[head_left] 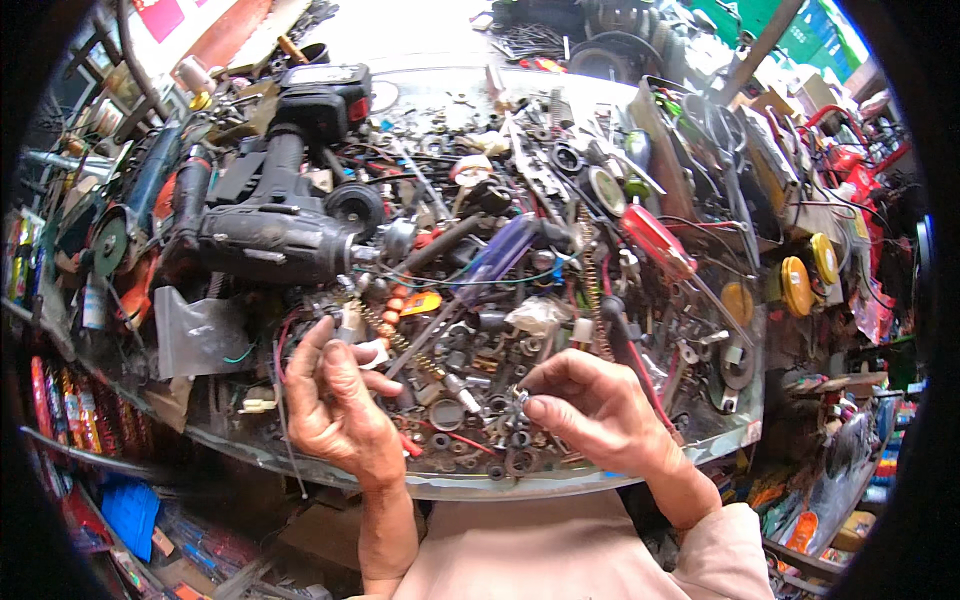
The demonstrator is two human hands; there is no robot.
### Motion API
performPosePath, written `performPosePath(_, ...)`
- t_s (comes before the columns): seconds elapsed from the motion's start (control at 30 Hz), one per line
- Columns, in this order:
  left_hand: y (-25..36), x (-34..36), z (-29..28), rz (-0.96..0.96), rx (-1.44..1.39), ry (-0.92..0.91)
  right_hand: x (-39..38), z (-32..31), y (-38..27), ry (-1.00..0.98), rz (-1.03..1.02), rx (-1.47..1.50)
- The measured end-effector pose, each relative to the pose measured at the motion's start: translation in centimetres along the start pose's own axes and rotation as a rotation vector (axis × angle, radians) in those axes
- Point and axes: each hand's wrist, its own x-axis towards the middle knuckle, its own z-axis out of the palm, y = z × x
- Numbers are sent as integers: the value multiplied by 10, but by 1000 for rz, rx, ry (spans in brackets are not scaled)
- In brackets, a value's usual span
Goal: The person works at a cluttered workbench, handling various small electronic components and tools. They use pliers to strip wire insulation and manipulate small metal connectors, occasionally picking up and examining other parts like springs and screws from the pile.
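Two hands: the left hand (345, 430), fingers apart, just beside a brassy spring (405, 347); the right hand (600, 410), thumb and forefinger clamped on a metal bit (521, 396) near the table's (420, 488) front edge. A steady, light pinch seems best. The bit looks small, silvery, partly hidden.

The far part of the table (425, 90) is whitened by strong glare; under its near edge, deep shadow is seen. Toward the round black border, straight lines are clearly bent.
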Motion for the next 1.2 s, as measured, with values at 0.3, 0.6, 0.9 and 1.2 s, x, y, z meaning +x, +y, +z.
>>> performPosePath(0.3,2,4,-1,51,-14,207,0,6,-17,170,-537,-1104)
performPosePath(0.6,0,13,-4,113,-16,359,30,-15,-8,308,-483,-1464)
performPosePath(0.9,0,19,-13,114,-17,492,41,-21,-3,290,-477,-1515)
performPosePath(1.2,2,22,-15,127,-2,539,32,-42,-15,367,-532,-1114)
